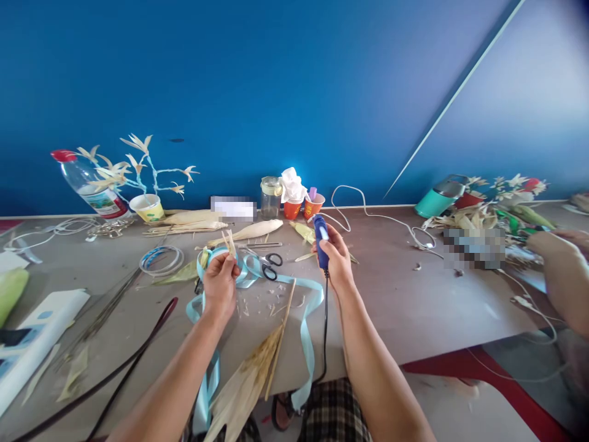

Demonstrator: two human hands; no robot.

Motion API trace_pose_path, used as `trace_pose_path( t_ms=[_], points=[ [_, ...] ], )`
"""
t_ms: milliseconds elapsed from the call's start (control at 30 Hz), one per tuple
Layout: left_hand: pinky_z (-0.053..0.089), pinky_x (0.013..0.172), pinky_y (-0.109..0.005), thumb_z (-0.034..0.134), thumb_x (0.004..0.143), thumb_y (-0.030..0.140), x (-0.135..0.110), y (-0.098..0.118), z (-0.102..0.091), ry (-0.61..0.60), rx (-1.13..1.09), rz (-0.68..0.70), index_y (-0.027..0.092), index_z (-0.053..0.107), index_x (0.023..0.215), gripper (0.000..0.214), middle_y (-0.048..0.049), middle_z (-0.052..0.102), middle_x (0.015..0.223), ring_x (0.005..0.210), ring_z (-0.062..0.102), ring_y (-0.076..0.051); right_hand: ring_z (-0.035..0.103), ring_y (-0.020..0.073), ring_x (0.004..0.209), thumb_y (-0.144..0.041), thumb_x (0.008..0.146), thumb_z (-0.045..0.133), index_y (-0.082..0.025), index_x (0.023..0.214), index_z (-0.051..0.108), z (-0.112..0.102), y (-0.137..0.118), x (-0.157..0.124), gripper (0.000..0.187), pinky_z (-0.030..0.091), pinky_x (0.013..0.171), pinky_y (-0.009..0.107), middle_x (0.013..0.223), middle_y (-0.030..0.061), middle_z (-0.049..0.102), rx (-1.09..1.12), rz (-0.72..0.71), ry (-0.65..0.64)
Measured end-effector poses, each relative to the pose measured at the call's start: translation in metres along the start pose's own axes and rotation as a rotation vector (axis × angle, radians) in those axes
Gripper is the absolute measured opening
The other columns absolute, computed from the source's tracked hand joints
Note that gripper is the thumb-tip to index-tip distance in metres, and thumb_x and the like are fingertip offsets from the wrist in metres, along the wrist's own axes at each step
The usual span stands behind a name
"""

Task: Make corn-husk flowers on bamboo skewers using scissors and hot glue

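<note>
Between the fingertips of my left hand (221, 279) is a small pale corn-husk piece (229, 240) with upright tips. My right hand (338, 258) is closed around a blue glue gun (321, 242), whose black cord (326, 325) drops toward the table's front edge. The two hands are apart. Light-blue ribbon (306, 319) lies looped under and around my left hand and trails off the table. Black-handled scissors (271, 267) rest between the hands. Nearer to me lie a dry husk (251, 368) and a thin stalk (281, 337).
At the back stand a bottle (99, 190), a yellow cup (148, 209) with husk-flower branches, a glass jar (271, 196) and red cups (293, 209). A white power strip (41, 337) is at left. Another person's hand (552, 252) works at right, near a teal container (439, 197).
</note>
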State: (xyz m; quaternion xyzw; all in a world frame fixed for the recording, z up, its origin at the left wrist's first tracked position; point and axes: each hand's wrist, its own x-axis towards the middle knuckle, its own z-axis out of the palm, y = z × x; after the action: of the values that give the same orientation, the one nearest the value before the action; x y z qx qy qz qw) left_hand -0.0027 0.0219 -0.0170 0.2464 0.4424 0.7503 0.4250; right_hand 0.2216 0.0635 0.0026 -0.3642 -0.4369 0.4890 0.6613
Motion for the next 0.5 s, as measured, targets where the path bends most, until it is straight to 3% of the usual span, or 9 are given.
trace_pose_path(
  t_ms=[200, 500],
  points=[
    [0.037, 0.052, -0.02, 0.077, 0.06, 0.029, -0.001, 0.0, 0.001, -0.006, 0.002, -0.031, 0.016, 0.058, 0.071, 0.025, 0.0066, 0.052, 0.057, 0.047, 0.044, -0.004, 0.054, 0.0148, 0.066, -0.051, 0.065, 0.068, -0.02, 0.09, 0.056, 0.005, -0.009, -0.013, 0.041, 0.041, 0.049, 0.025, 0.083, 0.0057, 0.058, 0.229, 0.063, -0.277],
    [0.037, 0.052, -0.021, 0.073, 0.064, 0.031, 0.0, -0.003, -0.001, 0.011, 0.069, -0.017, 0.017, 0.058, 0.072, 0.021, 0.0055, 0.051, 0.058, 0.048, 0.043, -0.006, 0.052, 0.013, 0.06, -0.056, 0.075, 0.057, -0.018, 0.106, 0.06, 0.029, 0.01, -0.033, 0.05, 0.042, 0.053, 0.028, 0.091, 0.0082, 0.062, 0.306, 0.261, -0.543]
  ],
)
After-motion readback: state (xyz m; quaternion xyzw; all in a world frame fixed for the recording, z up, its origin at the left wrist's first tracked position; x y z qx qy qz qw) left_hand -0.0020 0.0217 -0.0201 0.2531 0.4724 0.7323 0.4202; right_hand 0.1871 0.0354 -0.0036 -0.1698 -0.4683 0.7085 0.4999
